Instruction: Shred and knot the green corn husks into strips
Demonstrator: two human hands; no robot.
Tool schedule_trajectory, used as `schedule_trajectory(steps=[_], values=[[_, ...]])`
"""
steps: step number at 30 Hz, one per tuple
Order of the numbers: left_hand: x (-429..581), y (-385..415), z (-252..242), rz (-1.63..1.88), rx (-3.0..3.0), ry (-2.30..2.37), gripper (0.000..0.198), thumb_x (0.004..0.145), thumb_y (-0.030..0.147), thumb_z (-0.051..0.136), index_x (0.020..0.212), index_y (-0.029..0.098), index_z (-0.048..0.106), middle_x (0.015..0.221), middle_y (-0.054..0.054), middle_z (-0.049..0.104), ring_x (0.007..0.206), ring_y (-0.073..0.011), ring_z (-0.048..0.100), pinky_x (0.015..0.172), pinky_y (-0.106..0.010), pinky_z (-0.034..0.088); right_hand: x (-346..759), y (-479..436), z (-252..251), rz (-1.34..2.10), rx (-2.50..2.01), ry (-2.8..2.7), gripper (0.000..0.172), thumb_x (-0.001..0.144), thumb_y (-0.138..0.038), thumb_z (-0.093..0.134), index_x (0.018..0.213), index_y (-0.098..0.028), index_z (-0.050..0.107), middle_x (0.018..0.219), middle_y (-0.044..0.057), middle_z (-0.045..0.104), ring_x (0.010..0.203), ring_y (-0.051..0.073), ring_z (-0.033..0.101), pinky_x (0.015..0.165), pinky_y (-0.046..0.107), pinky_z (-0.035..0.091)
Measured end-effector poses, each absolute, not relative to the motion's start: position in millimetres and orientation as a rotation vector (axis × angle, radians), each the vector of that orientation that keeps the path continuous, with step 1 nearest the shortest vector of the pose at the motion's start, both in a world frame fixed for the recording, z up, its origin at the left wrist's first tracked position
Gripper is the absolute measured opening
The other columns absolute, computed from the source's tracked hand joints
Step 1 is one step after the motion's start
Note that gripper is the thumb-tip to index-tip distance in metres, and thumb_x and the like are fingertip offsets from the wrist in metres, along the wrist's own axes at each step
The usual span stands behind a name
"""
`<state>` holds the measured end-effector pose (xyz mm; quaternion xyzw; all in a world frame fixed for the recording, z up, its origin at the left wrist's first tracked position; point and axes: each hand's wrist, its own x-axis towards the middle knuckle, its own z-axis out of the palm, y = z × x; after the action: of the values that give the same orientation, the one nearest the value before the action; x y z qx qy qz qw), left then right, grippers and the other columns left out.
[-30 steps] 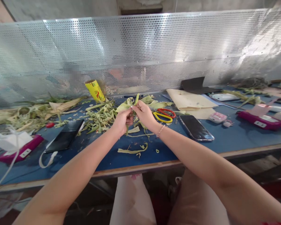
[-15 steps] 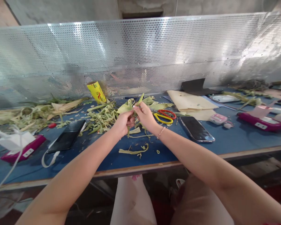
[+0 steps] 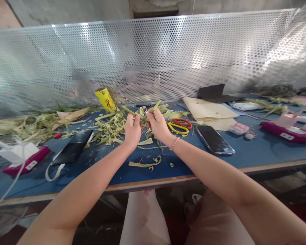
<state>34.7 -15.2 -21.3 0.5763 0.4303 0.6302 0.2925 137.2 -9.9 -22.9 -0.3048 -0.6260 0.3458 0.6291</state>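
Both my hands are raised over the middle of the blue table (image 3: 178, 166), close together. My left hand (image 3: 133, 128) is closed on a green stalk (image 3: 128, 110) whose end sticks out at its upper left. Fingers curled, my right hand (image 3: 156, 123) grips green plant material, and a green tip (image 3: 157, 104) rises above it. What lies between the hands is partly hidden by the fingers. A heap of pale green plant pieces (image 3: 109, 127) lies left of my left hand. Scissors with red and yellow handles (image 3: 178, 129) rest just right of my right hand.
Phones lie at left (image 3: 72, 148) and right (image 3: 214, 140). Behind stand a yellow tube (image 3: 105, 99) and a perforated metal screen (image 3: 153, 51). Brown paper (image 3: 210, 110), a pink case (image 3: 238, 128), magenta devices (image 3: 285, 132) and dry husks (image 3: 71, 117) surround the work area.
My left hand has turned upright and shifted slightly left. A green stalk now points out at its upper left, and the broad pale leaf between the hands no longer shows.
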Motion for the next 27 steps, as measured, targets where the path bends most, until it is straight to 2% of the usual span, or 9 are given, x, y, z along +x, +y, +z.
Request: schedule_trajectory(steps=[11, 16, 20, 27], values=[[34.9, -27.7, -14.8, 1.72, 1.763, 1.118, 0.025, 0.08, 0.045, 0.045, 0.074, 0.021, 0.042, 0.054, 0.005, 0.035, 0.045, -0.0078, 0.033, 0.047, -0.023, 0.027, 135.0, -12.5, -21.3, 0.934, -0.671, -1.352, 0.012, 0.082, -0.033, 0.043, 0.078, -0.022, 0.038, 0.049, -0.01, 0.035, 0.04, 0.005, 0.04, 0.041, 0.018, 0.029], [35.9, -26.7, -15.5, 1.71, 1.673, 1.112, 0.026, 0.08, 0.046, 0.046, 0.072, 0.021, 0.04, 0.052, 0.006, 0.031, 0.043, -0.0075, 0.032, 0.046, -0.023, 0.026, 133.9, -14.1, -18.1, 0.996, -0.638, -1.351, 0.012, 0.082, -0.032, 0.044, 0.078, -0.022, 0.039, 0.047, -0.01, 0.035, 0.039, 0.005, 0.039, 0.039, 0.017, 0.027], [35.8, -17.1, -20.5, 1.723, 1.583, 1.118, 0.024, 0.081, 0.045, 0.045, 0.075, 0.021, 0.042, 0.051, 0.006, 0.032, 0.044, -0.0084, 0.037, 0.045, -0.022, 0.027, 132.1, -15.1, -16.6, 1.013, -0.621, -1.328, 0.01, 0.083, -0.029, 0.043, 0.079, -0.022, 0.039, 0.046, -0.01, 0.036, 0.038, 0.005, 0.039, 0.039, 0.016, 0.027], [33.8, -6.8, -27.2, 1.823, 1.576, 1.069, 0.025, 0.082, 0.044, 0.042, 0.076, 0.02, 0.041, 0.053, 0.006, 0.035, 0.043, -0.0079, 0.037, 0.045, -0.022, 0.03, 129.8, -15.1, -16.8, 1.035, -0.595, -1.256, 0.01, 0.082, -0.029, 0.044, 0.078, -0.021, 0.039, 0.052, -0.009, 0.037, 0.041, 0.003, 0.039, 0.039, 0.016, 0.027]])
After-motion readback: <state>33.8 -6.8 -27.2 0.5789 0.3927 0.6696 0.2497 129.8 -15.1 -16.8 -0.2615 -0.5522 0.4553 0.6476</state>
